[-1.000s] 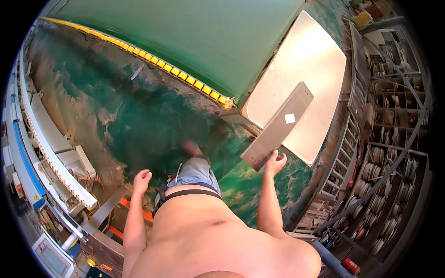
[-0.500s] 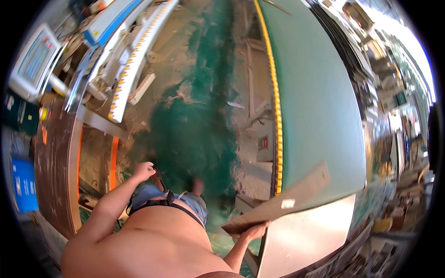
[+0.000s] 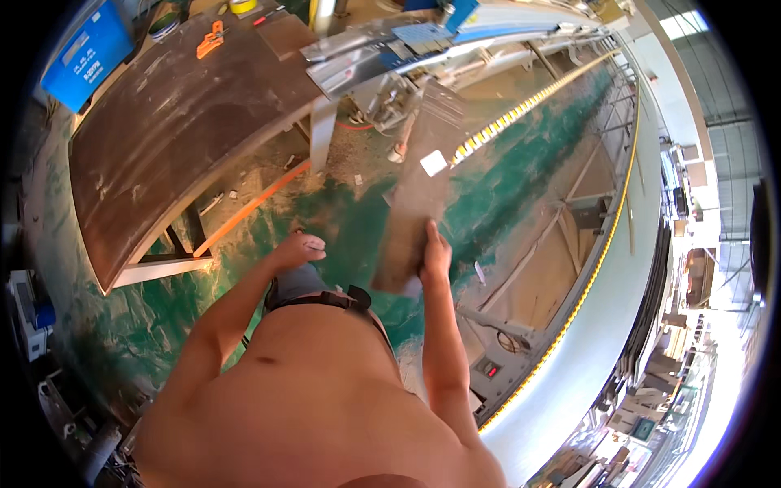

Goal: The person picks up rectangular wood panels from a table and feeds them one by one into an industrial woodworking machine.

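A long, narrow brown board (image 3: 411,207) with a white label stands out in front of my body, tilted with its far end up. Its right edge lies in my right hand (image 3: 435,254), the thumb on the near face and the other fingers hidden behind it. My left hand (image 3: 299,248) hangs in front of my waist, left of the board and apart from it. Its fingers are curled in, and nothing shows between them.
To the left stands a dark brown table (image 3: 187,122) with an orange tool (image 3: 210,41) on top. A blue container (image 3: 89,53) is beyond it. A rail with yellow rollers (image 3: 529,106) runs far right; a long pale green bed (image 3: 578,358) curves along my right.
My body has turned left, bringing the brown table in front. The board has come off the corner of the green bed and swung up before me, still in my right hand.
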Available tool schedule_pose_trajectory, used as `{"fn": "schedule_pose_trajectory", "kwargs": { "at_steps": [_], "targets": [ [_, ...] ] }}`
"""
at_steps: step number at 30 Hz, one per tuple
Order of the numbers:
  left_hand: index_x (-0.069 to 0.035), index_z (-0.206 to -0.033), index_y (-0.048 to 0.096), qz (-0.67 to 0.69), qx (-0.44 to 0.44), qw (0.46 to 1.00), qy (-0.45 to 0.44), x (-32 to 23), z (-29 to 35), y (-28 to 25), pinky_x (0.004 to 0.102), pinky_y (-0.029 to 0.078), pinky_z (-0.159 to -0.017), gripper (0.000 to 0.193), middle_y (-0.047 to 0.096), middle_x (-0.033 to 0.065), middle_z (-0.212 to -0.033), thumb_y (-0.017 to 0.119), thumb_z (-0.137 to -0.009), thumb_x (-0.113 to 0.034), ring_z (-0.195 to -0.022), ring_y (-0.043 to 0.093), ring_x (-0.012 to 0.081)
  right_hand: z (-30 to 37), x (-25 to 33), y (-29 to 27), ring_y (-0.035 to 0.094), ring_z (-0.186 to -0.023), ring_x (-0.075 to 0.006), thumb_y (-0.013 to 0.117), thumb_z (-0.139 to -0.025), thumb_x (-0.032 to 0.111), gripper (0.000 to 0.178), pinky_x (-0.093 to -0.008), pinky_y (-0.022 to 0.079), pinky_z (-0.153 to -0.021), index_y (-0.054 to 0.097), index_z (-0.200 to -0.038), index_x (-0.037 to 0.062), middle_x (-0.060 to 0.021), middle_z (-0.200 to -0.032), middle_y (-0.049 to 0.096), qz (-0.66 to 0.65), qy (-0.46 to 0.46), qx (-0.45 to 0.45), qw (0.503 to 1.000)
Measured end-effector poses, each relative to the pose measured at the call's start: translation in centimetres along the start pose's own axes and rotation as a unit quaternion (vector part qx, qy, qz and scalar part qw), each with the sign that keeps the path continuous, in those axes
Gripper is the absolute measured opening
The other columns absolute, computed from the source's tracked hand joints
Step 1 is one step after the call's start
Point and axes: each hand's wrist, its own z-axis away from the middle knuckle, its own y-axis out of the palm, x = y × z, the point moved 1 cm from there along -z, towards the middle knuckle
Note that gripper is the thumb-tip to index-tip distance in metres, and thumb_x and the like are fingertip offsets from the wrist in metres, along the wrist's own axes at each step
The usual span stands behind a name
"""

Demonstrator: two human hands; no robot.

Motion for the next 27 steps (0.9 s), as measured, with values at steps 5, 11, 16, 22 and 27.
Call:
{"fn": "schedule_pose_trajectory", "kwargs": {
  "at_steps": [5,11,16,22,27],
  "targets": [
    [0.002,-0.109,0.057,0.214,0.047,0.975,0.030,-3.0,-0.8,-4.9,0.0322,0.045,-0.086,0.038,0.057,0.0141,-0.116,0.064,-0.082,-0.023,-0.103,0.056,0.0203,-7.0,-2.3,14.5,0.047,-0.070,-0.0135,0.055,-0.088,0.036,0.042,-0.0296,0.042,-0.065,0.062,-0.093,-0.0052,-0.0059,-0.080,0.058,0.080,-0.017,-0.013,0.997],
    [0.001,-0.105,0.050,0.425,-0.120,0.897,-0.032,-6.2,-3.5,-10.2,0.0298,0.047,-0.080,0.027,0.058,0.0102,-0.098,0.057,-0.086,-0.017,-0.097,0.056,0.0180,-9.3,-3.6,25.7,0.058,-0.084,-0.0202,0.053,-0.089,0.033,0.045,-0.0326,0.046,-0.076,0.055,-0.114,-0.0038,-0.0132,-0.105,0.059,-0.003,0.009,0.027,1.000],
    [0.002,-0.117,0.045,0.426,-0.212,0.880,0.017,-5.2,-5.3,-15.2,0.0308,0.047,-0.081,0.038,0.058,0.0108,-0.100,0.058,-0.085,-0.013,-0.093,0.056,0.0183,-17.6,1.2,26.3,0.062,-0.066,-0.0217,0.049,-0.088,0.017,0.041,-0.0300,0.050,-0.053,0.039,-0.124,0.0014,-0.0151,-0.093,0.061,0.106,-0.059,0.115,0.986],
    [0.003,-0.119,0.046,0.251,-0.364,0.897,-0.009,-4.6,-6.3,-17.7,0.0334,0.048,-0.073,0.049,0.061,0.0121,-0.099,0.067,-0.077,-0.014,-0.087,0.059,0.0189,-26.0,9.3,27.8,0.056,-0.050,-0.0165,0.049,-0.088,0.011,0.068,-0.0280,0.045,-0.044,0.009,-0.142,0.0173,-0.0132,-0.079,0.060,-0.016,-0.013,0.201,0.979],
    [0.001,-0.101,0.058,-0.109,-0.438,0.883,-0.129,-7.1,-4.7,-18.8,0.0318,0.049,-0.063,0.033,0.065,0.0146,-0.084,0.069,-0.076,-0.018,-0.073,0.064,0.0206,-26.3,9.7,28.0,0.051,-0.045,-0.0152,0.051,-0.086,0.009,0.082,-0.0264,0.042,-0.041,-0.007,-0.142,0.0179,-0.0124,-0.070,0.059,0.034,0.014,0.247,0.968]
  ]
}}
